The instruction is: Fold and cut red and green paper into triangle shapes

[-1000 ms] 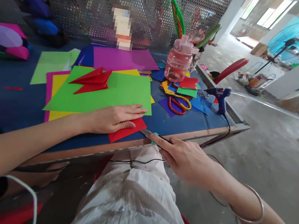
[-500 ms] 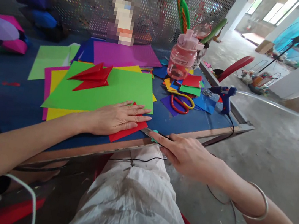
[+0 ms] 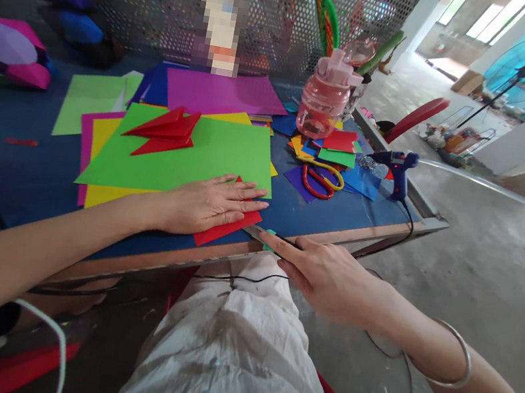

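Head view: my left hand (image 3: 210, 204) lies flat at frame center, fingers extended and slightly parted, resting on the red paper (image 3: 223, 233) without gripping it. My right hand (image 3: 330, 273), right of lower center, is curled around a bladed tool (image 3: 269, 241), index finger extended along it, blade tip at the paper's lower edge. Scissors (image 3: 319, 163) lie right of center.

Clothing (image 3: 216, 344) is creased white, the bangle (image 3: 468, 368) silvery
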Available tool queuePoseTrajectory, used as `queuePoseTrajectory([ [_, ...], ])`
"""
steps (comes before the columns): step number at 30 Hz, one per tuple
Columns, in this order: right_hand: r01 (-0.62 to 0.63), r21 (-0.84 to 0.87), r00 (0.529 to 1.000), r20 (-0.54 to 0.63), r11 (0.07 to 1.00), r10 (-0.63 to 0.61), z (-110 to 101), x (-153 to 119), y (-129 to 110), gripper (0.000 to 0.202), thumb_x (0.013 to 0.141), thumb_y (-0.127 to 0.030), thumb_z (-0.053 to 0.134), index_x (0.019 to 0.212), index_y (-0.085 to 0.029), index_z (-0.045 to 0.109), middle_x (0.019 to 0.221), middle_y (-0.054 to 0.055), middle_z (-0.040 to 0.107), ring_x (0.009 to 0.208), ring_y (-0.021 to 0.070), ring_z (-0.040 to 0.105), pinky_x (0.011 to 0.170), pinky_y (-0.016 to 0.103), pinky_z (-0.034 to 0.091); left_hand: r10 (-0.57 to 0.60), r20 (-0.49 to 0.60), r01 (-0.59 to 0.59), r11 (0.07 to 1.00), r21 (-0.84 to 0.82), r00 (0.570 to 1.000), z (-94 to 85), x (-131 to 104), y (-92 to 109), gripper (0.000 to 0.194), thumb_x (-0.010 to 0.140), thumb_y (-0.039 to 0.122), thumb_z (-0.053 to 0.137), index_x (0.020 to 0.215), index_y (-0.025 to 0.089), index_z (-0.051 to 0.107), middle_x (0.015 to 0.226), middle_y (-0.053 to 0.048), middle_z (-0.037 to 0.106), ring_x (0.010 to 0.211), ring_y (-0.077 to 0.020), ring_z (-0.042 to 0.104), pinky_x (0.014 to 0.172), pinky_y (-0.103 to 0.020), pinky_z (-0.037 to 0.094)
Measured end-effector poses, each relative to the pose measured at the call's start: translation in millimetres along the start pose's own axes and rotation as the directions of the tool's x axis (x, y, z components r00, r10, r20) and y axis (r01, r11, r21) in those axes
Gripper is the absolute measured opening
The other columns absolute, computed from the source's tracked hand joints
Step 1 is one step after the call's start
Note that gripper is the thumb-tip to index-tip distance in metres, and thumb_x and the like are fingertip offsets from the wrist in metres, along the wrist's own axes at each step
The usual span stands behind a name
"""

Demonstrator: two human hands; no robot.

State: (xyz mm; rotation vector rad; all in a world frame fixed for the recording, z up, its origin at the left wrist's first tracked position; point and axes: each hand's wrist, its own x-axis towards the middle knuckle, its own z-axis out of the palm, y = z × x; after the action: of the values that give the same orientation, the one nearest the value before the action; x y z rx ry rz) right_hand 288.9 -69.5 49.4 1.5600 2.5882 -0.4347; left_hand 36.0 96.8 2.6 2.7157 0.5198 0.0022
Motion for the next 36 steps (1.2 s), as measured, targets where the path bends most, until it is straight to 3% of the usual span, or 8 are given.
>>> queuePoseTrajectory([
  [2,-0.007,-0.003,1.000,0.021,1.000,0.008,-1.4,2.8,-2.4,0.061,0.111,-0.020,0.042,0.172,-0.026,0.035,0.108,0.009,0.075,0.086,0.0218,0.069,0.067,0.031,0.039,0.006,-0.001,-0.006,1.000,-0.005,1.000,-0.1,-0.3,-0.3,0.060,0.115,0.054,0.021,0.165,0.032,0.044,0.179,-0.002,0.034,0.168,-0.0228,0.028,0.139,-0.052,0.010],
  [6,-0.009,-0.009,1.000,0.010,1.000,0.009,1.3,-2.1,-5.8,0.066,0.108,-0.018,0.043,0.173,-0.027,0.031,0.126,0.013,0.073,0.093,0.0222,0.071,0.070,0.030,0.043,0.016,-0.001,-0.016,1.000,-0.018,1.000,-1.1,-1.3,0.0,0.059,0.115,0.055,0.022,0.164,0.032,0.045,0.178,-0.002,0.033,0.168,-0.0227,0.026,0.138,-0.052,0.011],
  [10,0.002,-0.011,1.000,-0.011,1.000,-0.002,6.4,-8.0,-5.8,0.069,0.107,-0.016,0.045,0.173,-0.029,0.030,0.123,0.013,0.074,0.092,0.0211,0.072,0.074,0.030,0.049,0.017,-0.004,-0.017,0.999,-0.030,1.000,-1.1,-2.4,1.5,0.058,0.116,0.054,0.022,0.164,0.031,0.046,0.178,-0.001,0.035,0.169,-0.0211,0.024,0.139,-0.051,0.008],
  [15,0.008,0.011,1.000,-0.011,1.000,-0.008,4.6,-1.8,-3.9,0.066,0.109,-0.018,0.044,0.172,-0.029,0.034,0.134,0.015,0.072,0.099,0.0235,0.074,0.075,0.031,0.052,0.018,-0.012,-0.018,0.999,-0.034,1.000,0.5,-2.0,0.8,0.059,0.116,0.055,0.020,0.164,0.033,0.045,0.178,-0.001,0.036,0.169,-0.0196,0.023,0.138,-0.049,0.008],
  [28,0.005,0.013,1.000,0.001,1.000,-0.005,8.5,-4.4,-9.6,0.068,0.109,-0.020,0.043,0.174,-0.031,0.028,0.118,0.012,0.075,0.087,0.0225,0.073,0.076,0.033,0.052,0.027,-0.009,-0.028,0.999,-0.033,1.000,0.7,-1.6,0.3,0.058,0.116,0.054,0.020,0.164,0.032,0.045,0.178,-0.001,0.035,0.169,-0.0196,0.023,0.138,-0.049,0.007],
  [36,0.041,0.034,0.997,-0.060,0.999,-0.039,12.8,-3.6,-12.2,0.068,0.107,-0.019,0.045,0.173,-0.030,0.033,0.119,0.012,0.076,0.089,0.0220,0.072,0.077,0.032,0.053,0.036,-0.007,-0.036,0.999,-0.031,0.999,1.2,-1.1,-2.1,0.057,0.116,0.052,0.021,0.165,0.032,0.045,0.178,-0.002,0.035,0.169,-0.0193,0.022,0.138,-0.048,0.006],
])
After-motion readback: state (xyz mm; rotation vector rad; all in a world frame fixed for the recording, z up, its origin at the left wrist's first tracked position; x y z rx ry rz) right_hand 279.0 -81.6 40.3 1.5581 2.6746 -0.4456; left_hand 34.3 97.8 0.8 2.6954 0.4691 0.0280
